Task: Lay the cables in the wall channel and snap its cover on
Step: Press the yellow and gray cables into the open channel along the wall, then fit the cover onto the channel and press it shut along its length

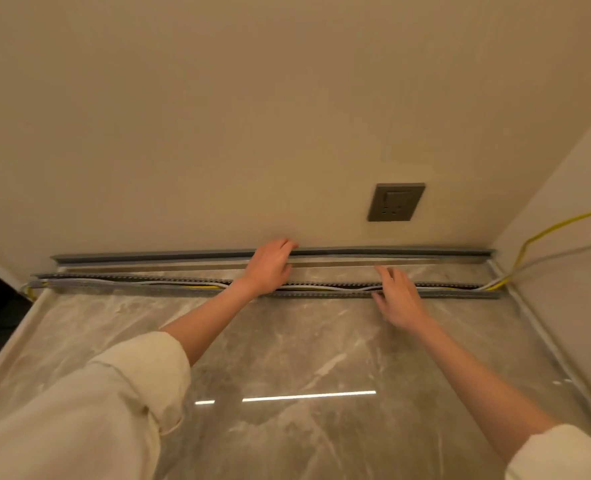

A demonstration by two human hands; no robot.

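Fingers (285, 244) of the left hand (269, 266) curl over the grey cover (183, 254) lying against the wall, likely to lift it. Just nearer than the cover, the open channel (443, 295) holds cables (321, 288). The right hand (399, 296) hovers above the channel, fingers loosely spread.

Grey slotted channel (321, 292) under both hands, holding yellow and white cables (190, 285); grey cover (391, 252) beyond them; grey-veined marble counter (287, 358) below; cream sleeves (89, 410); dark grey socket (395, 202) above.

left hand (269, 266) fingers curled, right hand (399, 296) fingers spread
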